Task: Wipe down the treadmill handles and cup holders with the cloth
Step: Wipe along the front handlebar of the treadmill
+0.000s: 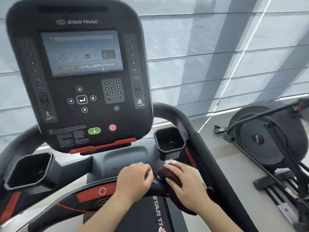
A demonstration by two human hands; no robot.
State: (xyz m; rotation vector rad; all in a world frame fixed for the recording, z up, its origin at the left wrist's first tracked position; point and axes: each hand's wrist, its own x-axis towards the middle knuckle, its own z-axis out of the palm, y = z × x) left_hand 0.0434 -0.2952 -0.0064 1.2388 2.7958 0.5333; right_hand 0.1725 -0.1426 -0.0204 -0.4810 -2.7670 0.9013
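A dark brown cloth (168, 177) is wrapped over the right end of the treadmill's front crossbar handle (93, 195), which is black with a red stop pad. My right hand (187, 186) presses down on the cloth and grips it against the bar. My left hand (135, 180) rests on the same bar just left of the cloth, fingers curled over it. The right cup holder (169, 142) sits just above my right hand. At the lower left is the left cup holder (28, 171). The black right side handle (200, 148) runs down past my right hand.
The black treadmill console (80, 72), with a screen, keypad, green start and red stop buttons, stands upright in front of me. An exercise bike (267, 136) stands on the floor to the right. Grey window blinds (217, 56) fill the background.
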